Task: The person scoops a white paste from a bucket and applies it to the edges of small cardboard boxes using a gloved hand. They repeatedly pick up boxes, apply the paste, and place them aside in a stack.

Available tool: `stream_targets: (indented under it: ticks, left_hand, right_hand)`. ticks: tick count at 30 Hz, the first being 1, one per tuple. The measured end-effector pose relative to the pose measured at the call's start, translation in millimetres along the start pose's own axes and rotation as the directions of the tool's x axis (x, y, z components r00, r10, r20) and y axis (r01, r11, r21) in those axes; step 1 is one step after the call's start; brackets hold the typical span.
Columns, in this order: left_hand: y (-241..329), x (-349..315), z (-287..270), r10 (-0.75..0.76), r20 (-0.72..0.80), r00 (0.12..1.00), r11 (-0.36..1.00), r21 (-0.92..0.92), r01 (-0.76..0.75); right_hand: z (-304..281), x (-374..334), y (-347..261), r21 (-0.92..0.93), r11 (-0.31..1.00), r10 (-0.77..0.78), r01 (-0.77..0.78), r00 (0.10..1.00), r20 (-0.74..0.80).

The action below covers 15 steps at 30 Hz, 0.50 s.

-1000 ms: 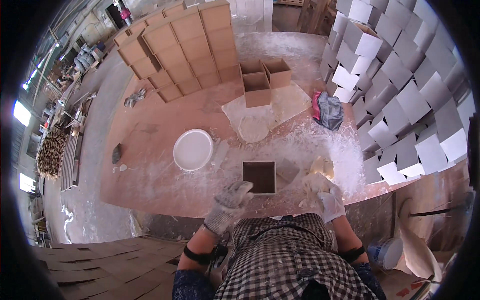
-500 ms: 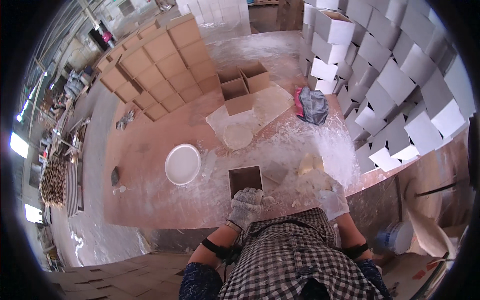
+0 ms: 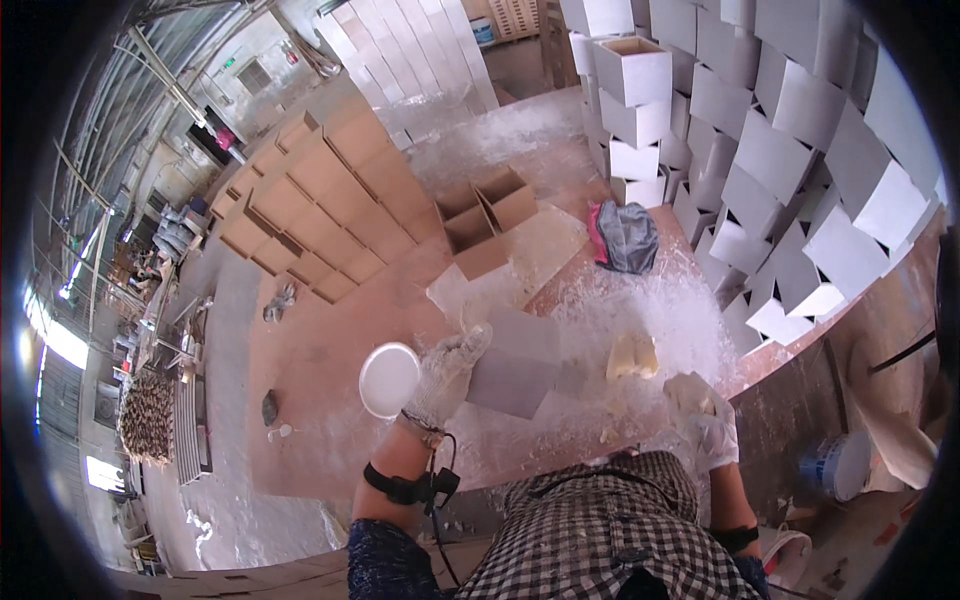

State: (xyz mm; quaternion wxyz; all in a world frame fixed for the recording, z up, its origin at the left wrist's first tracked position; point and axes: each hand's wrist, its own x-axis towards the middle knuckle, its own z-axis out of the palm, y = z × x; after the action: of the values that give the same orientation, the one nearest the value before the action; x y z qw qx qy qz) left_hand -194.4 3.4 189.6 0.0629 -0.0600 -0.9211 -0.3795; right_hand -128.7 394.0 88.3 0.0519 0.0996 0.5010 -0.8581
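Note:
My left hand, in a whitish knit glove, is closed on the left edge of a grey box. The box is tilted over the table with two plain sides showing; its opening is hidden. Beside that wrist lies a round white dish. My right hand, also gloved in white, is near the table's front edge with curled fingers. Something beige seems to be at its fingertips, but I cannot make out what. A pale yellow sponge-like block sits just beyond this hand.
White residue covers much of the table. Open brown boxes stand behind a whitened board. Brown boxes are stacked far left, grey-white boxes at right. A grey and pink cloth lies near them.
My left hand has moved away from me, and the grey box has turned from opening-up to showing its sides. My right hand has shifted slightly right. The view has swung as well.

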Motion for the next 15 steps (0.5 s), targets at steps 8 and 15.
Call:
stream_targets:
  ticks: [8, 15]
  left_hand:
    - [117.1, 121.1, -38.0, -0.236, 0.189, 0.953, 0.965, 0.164, 0.206]
    - [164.6, 221.8, -43.7, -0.137, 0.17, 0.976, 0.925, 0.374, 0.065]
  right_hand:
    - [-64.4, 20.2, 11.0, -0.015, 0.996, -0.09, 0.089, 0.994, -0.054]
    - [-91.3, 40.8, 19.1, -0.298, 0.942, -0.157, 0.154, 0.988, 0.015]
